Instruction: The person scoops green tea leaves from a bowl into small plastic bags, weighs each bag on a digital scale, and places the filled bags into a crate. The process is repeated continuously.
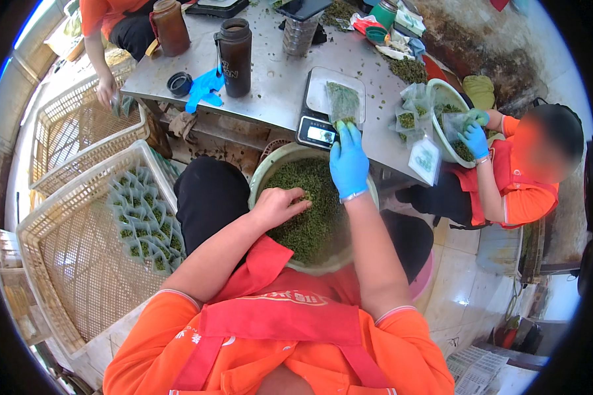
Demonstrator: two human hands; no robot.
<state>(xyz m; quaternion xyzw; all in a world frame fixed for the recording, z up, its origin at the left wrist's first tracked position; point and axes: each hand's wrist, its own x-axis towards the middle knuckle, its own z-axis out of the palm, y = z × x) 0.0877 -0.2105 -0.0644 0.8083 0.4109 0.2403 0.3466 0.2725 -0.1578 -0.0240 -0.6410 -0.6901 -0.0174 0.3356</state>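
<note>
A wide pale basin [255, 185] between my knees holds a heap of small green berries [303, 227], which look like green peppercorns. My bare left hand [280, 208] hovers at the heap's left side, fingers loosely bent, with a gap between thumb and forefinger. On the table edge stands a digital scale [318, 131] with a lit display. Across its pan lies a clear plastic bag [342, 100] with green contents. The blue-gloved right hand [350, 161] has its fingertips closed on the near end of that bag; the thumb is hidden.
Filled small bags [145, 220] stand in rows inside a plastic crate [66, 283] at left, with another crate [79, 125] behind. A dark bottle [235, 59] and blue glove [205, 87] lie farther back. At right, a gloved co-worker [501, 158] handles a bag over another basin [435, 118].
</note>
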